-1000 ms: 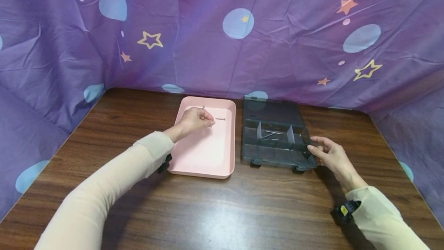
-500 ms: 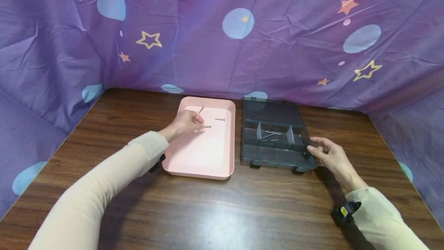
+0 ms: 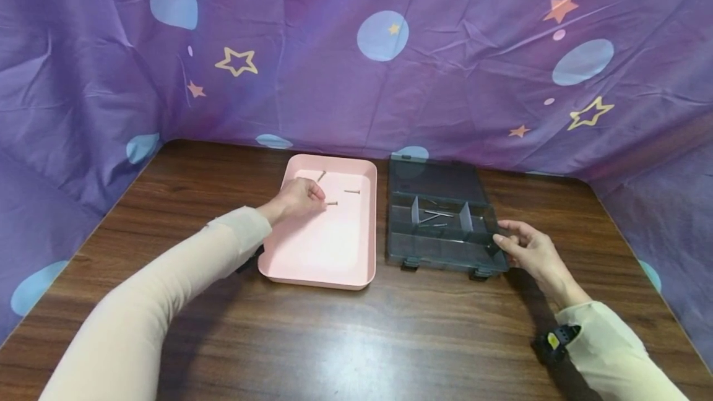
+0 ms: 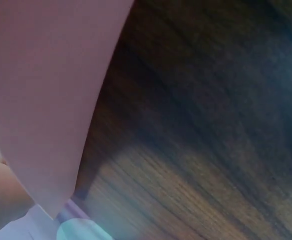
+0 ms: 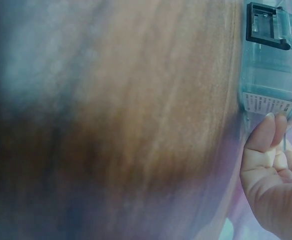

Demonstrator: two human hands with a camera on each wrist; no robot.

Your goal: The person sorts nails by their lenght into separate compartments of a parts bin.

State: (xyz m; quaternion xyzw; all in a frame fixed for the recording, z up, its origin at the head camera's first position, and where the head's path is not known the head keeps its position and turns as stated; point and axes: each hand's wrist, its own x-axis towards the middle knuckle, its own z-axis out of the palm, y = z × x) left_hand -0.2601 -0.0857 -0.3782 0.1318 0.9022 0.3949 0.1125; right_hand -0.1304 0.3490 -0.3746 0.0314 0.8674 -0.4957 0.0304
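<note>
In the head view my left hand (image 3: 298, 198) is over the left part of a pink tray (image 3: 317, 252), thumb and fingertips pinched at the left end of a small nail (image 3: 333, 203). Two more nails (image 3: 322, 175) lie farther back and to the right in the tray. A dark translucent divided box (image 3: 445, 249) has its lid back, with several metal nails (image 3: 439, 213) in its middle compartment. My right hand (image 3: 537, 258) grips the box's right side. The right wrist view shows that hand (image 5: 273, 172) at the box's labelled end (image 5: 268, 75).
Tray and box stand side by side on a brown wooden table (image 3: 356, 339). A purple patterned cloth (image 3: 334, 91) hangs behind and at both sides. In the left wrist view the tray's pink outer wall (image 4: 46, 90) covers much of the left.
My left hand has drawn back leftward inside the tray, from over the nail to its left end, baring the nails around it. My right hand stays on the box.
</note>
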